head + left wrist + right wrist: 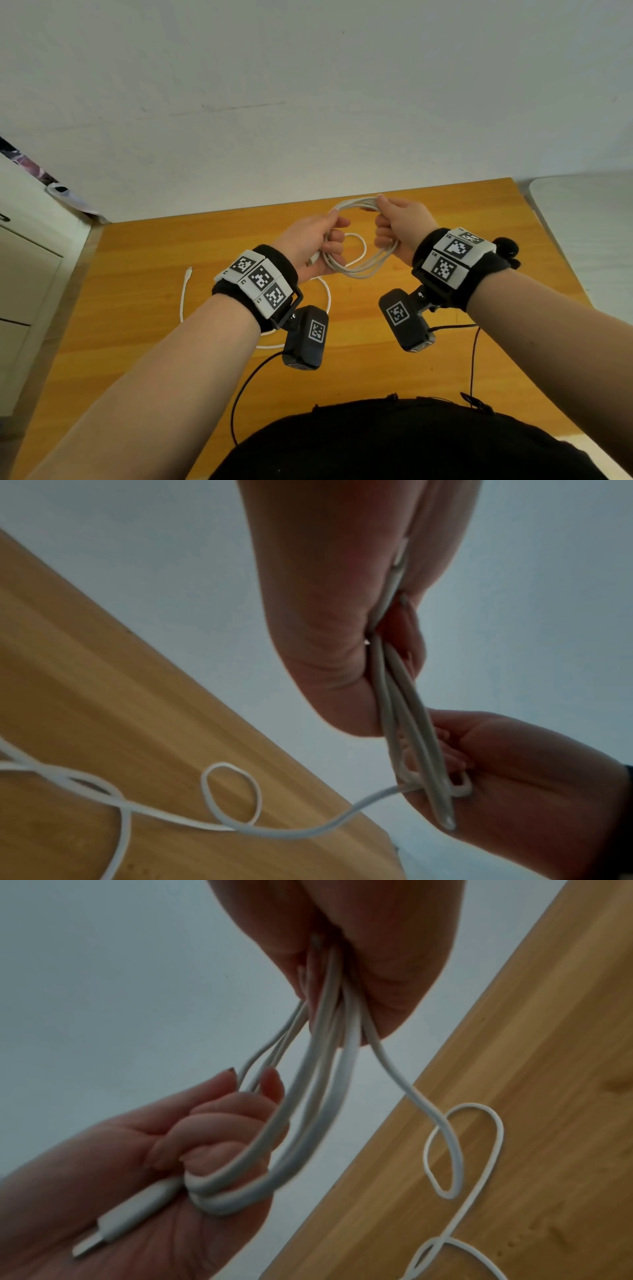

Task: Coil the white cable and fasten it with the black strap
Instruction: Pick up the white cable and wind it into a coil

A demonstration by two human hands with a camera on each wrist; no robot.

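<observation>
The white cable is partly wound into a coil of several loops, held up over the wooden table between both hands. My left hand grips one side of the coil, fingers curled round the strands, with a USB plug lying across its palm. My right hand grips the opposite side. A loose tail drops from the right hand onto the table, forms a small loop and ends in a small plug. A black thing shows behind my right wristband; whether it is the strap I cannot tell.
A white cabinet stands left of the table. A pale rounded surface lies beyond the table's right edge. Thin black wires hang from the wrist cameras over the near part of the table. A plain wall is behind.
</observation>
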